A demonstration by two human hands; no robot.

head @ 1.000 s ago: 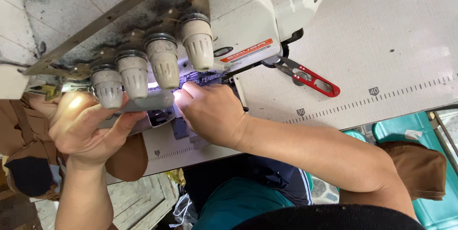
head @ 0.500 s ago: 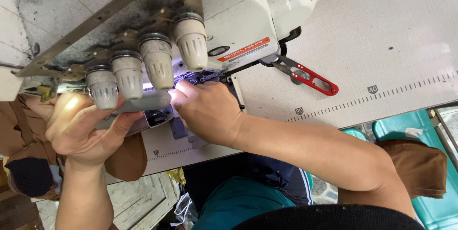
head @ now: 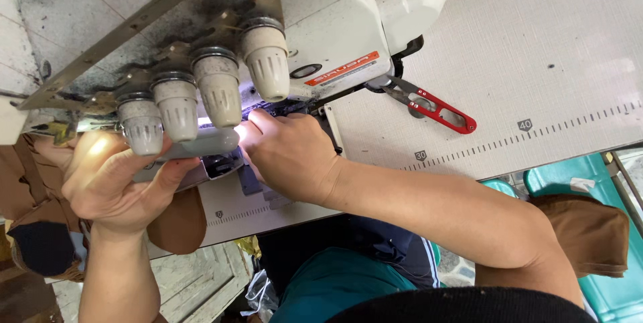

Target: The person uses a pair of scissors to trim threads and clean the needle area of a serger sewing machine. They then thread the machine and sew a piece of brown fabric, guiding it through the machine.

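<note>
A white overlock sewing machine with several beige tension knobs stands on the table. My left hand grips the machine's grey swing-out front cover from the left, thumb along its lower edge. My right hand reaches in from the right, its fingertips pushed into the lamp-lit needle area just under the knobs. The machine's body and the glare hide the fingertips, so anything between them cannot be made out. A dark metal mechanism shows between the two hands.
Red-handled thread snips lie on the pale table right of the machine, above a printed ruler strip. Brown fabric hangs below the table edge at left, and more lies on a teal seat at right.
The view has shifted slightly. Both hands stay almost where they were, the right fingertips moving only a little at the needle area.
</note>
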